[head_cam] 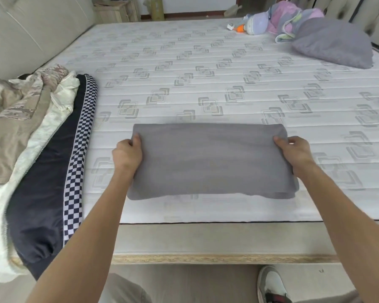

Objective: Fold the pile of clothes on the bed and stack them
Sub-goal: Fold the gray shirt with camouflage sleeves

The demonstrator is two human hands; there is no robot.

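A folded grey garment lies on the white quilted mattress, near the front edge of the bed and about in the middle of the view. It makes a wide rectangle, with its long sides running left to right. The left hand grips the left short edge of this garment: the thumb lies on top of the cloth, and the other fingers are curled under the edge, so they are hidden. The right hand grips the right short edge in the same way, thumb on top and fingers tucked below. Both forearms reach forward from the bottom of the view. At the left side of the bed is the pile of unfolded clothes: a dark navy jacket with a black and white checkered stripe, which has a white fleece lining, and on top of it a beige camouflage garment. This pile is well apart from the grey garment. At the far right corner of the mattress rests a grey pillow, and just behind it a pink and purple bundle of cloth with a plush toy beside it. On the floor below the bed frame a grey and white shoe is visible.
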